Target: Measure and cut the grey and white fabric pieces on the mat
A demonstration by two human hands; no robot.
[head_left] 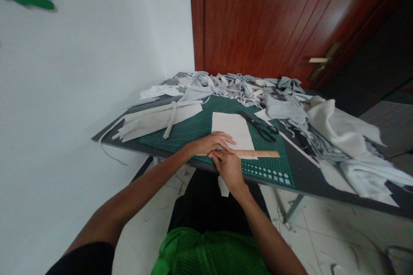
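A white fabric piece [230, 122] lies on the green cutting mat [193, 131], with a wooden ruler [261, 154] across its near end. My left hand [215, 141] rests on the fabric and ruler, fingers stretched out to the right. Just in front of it, my right hand [228, 166] is closed in a pinch at the ruler's near edge; what is between the fingertips is hidden. Below that hand, a narrow white fabric strip [223, 187] hangs past the table edge. Black scissors [258, 125] lie beside the fabric's right side, blades towards the upper left.
Long folded fabric strips [158, 120] lie on the left of the dark table [303, 176]. A heap of grey and white scraps [238, 88] lines the back. Larger crumpled cloths [335, 126] cover the right. Behind stands a brown door [251, 21]; a white wall [80, 51] borders the left.
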